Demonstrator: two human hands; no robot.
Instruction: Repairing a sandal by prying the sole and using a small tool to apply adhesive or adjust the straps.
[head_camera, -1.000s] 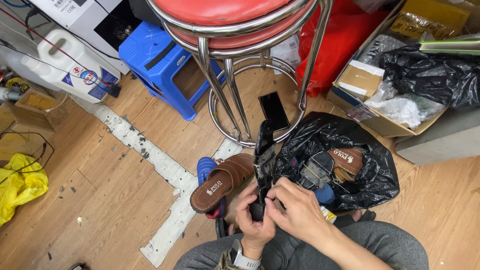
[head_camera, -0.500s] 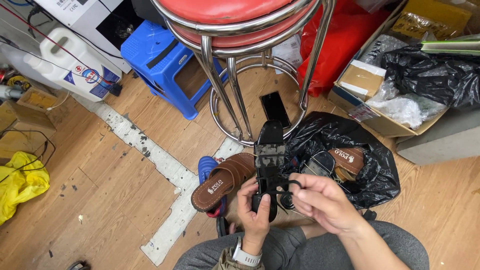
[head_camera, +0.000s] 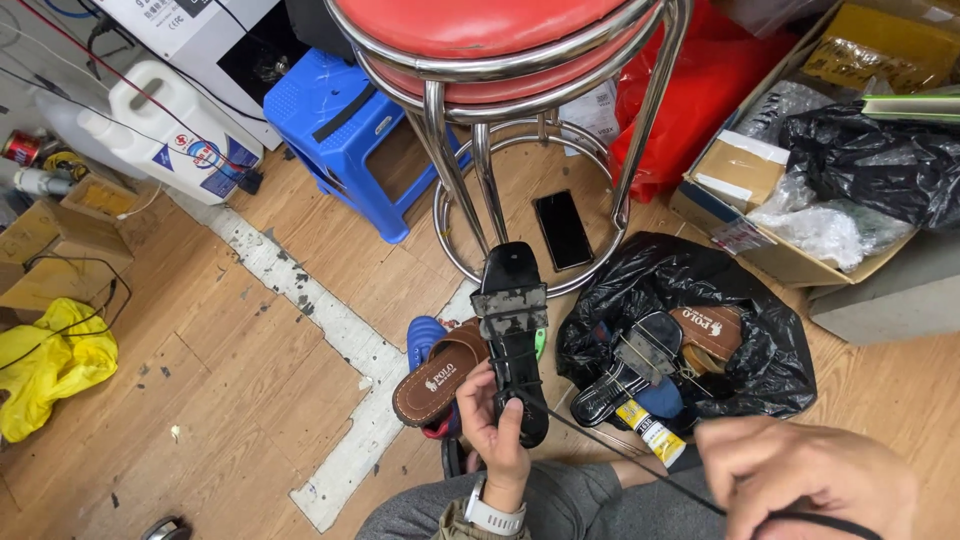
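While the left hand (head_camera: 497, 425) props a black sandal (head_camera: 513, 335) sole-up, fingers (head_camera: 512, 418) clamped round its heel end to steady it, the right hand (head_camera: 805, 475) is closed on a dark thread (head_camera: 640, 472) drawn taut from the sandal. Beyond the fingers, a black bag (head_camera: 690, 330) keeps other footwear and a glue tube (head_camera: 648, 430) near.

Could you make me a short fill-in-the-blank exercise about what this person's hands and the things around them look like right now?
1. The left hand holds a black ____ sole-up.
2. The right hand pulls a thin black ____ taut.
3. The smartphone lies on the floor inside the ring of the red ____.
4. The glue tube lies by the black plastic ____ of shoes.

Missing words: sandal; thread; stool; bag
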